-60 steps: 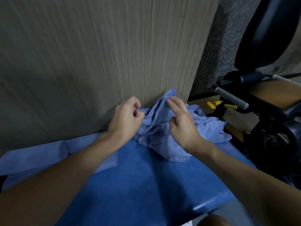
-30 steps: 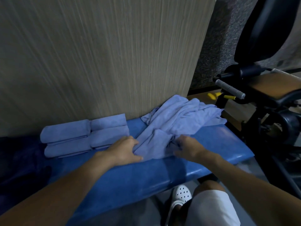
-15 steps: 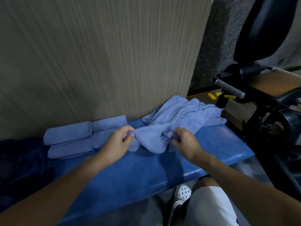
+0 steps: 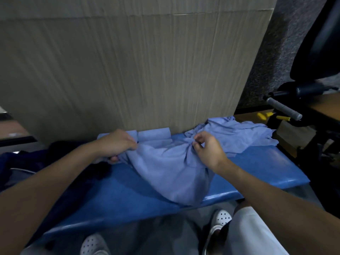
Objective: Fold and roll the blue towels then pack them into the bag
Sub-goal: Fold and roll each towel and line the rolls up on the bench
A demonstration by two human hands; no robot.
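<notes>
- My left hand (image 4: pixel 117 144) grips one bunched end of the blue towel (image 4: pixel 171 173), fingers curled round it; my right hand (image 4: pixel 207 150) pinches the other end between thumb and fingertips.
- The towel sags between them on the surface (image 4: pixel 266 168), its lower part draped over the front edge.
- I judge the job now is spreading: draw both ends apart until the bunching goes, then lay it flat and square before folding.
- I'd steer clear of the rolled towels (image 4: pixel 154 135) just behind and the loose pile (image 4: pixel 237 133) to my right, so nothing snags.
- The dark shape at my left is probably the bag (image 4: pixel 36 162); packing waits.
</notes>
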